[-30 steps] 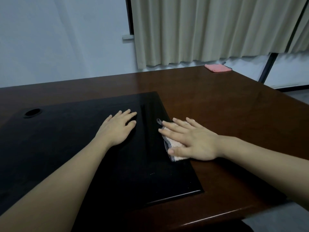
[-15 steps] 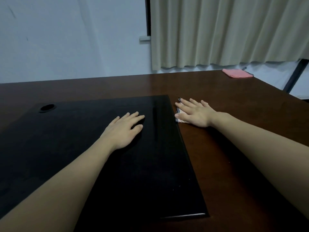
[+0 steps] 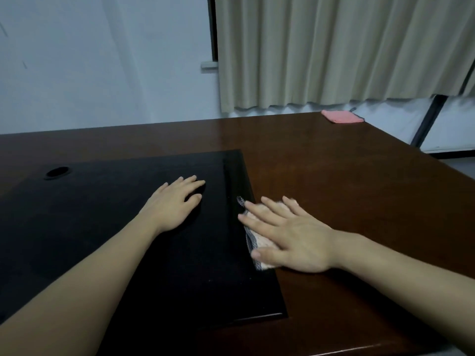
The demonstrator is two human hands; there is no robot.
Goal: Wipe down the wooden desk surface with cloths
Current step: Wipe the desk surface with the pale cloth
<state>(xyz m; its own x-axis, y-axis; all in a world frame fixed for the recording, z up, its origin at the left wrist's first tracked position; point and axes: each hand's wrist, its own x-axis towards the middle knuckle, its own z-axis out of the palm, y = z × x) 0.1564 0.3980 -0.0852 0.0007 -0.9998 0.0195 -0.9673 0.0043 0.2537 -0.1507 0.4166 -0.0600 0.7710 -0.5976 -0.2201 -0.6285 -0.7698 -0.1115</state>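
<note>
My 2 arms are bare from the frame edge down to the fingers, with no sleeve on either. My left hand [image 3: 174, 205] and right hand [image 3: 293, 241] carry nothing on them. My fingers [image 3: 272, 205] are slim, with short, plain nails.

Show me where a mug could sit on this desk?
Bare brown wood lies between the folded pink cloth and the right hand. Crowded where that hand presses the pale cloth at the black inset panel's edge.
</note>
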